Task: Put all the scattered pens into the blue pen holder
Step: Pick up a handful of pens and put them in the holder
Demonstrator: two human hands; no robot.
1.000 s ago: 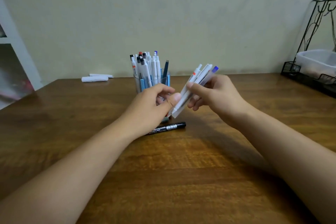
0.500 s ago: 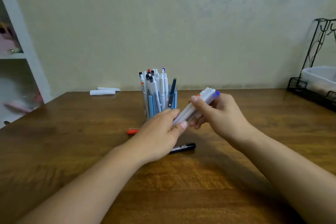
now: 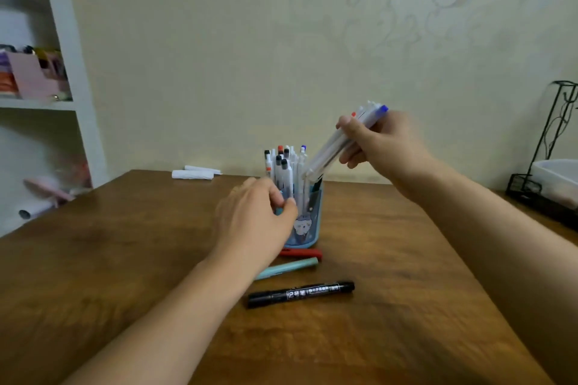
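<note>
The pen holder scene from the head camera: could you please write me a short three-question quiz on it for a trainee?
1. True or false: the right hand holds a bundle of white pens tilted, with their lower ends at the rim of the blue pen holder.
2. How many pens lie loose on the table in front of the holder?
A. one B. three C. five
3. Fill in: the left hand is at the holder's ____ side.

Key:
1. True.
2. B: a red pen, a light teal pen and a black marker.
3. Left.
</note>
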